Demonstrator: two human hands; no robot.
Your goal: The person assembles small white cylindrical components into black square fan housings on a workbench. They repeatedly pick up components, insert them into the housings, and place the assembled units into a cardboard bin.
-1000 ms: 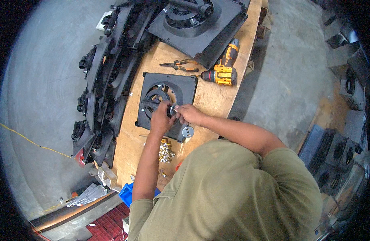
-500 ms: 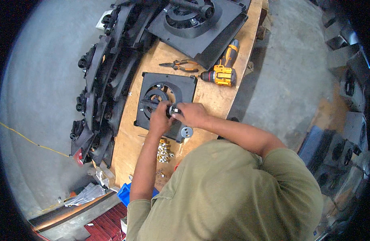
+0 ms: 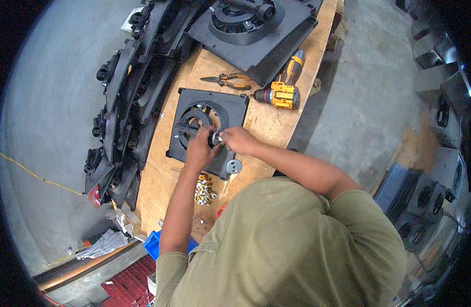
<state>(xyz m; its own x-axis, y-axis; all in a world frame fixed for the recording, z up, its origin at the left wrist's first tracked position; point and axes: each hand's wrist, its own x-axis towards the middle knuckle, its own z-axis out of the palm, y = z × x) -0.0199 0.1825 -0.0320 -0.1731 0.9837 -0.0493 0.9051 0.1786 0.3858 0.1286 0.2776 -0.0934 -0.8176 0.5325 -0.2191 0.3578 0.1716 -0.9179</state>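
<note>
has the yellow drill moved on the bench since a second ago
No. The yellow drill lies in the same spot beside the pliers on the wooden bench, its tip toward them; only the camera shifted slightly.

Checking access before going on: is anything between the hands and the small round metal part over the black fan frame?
Nothing visible. The left hand and right hand both already touch the small round metal part over the black fan frame.

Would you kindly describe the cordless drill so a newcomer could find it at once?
On the long wooden bench, look past the square black fan frame under the hands. The cordless drill lies at its far right corner, beside the pliers; it is the only yellow-and-black tool there.
</note>
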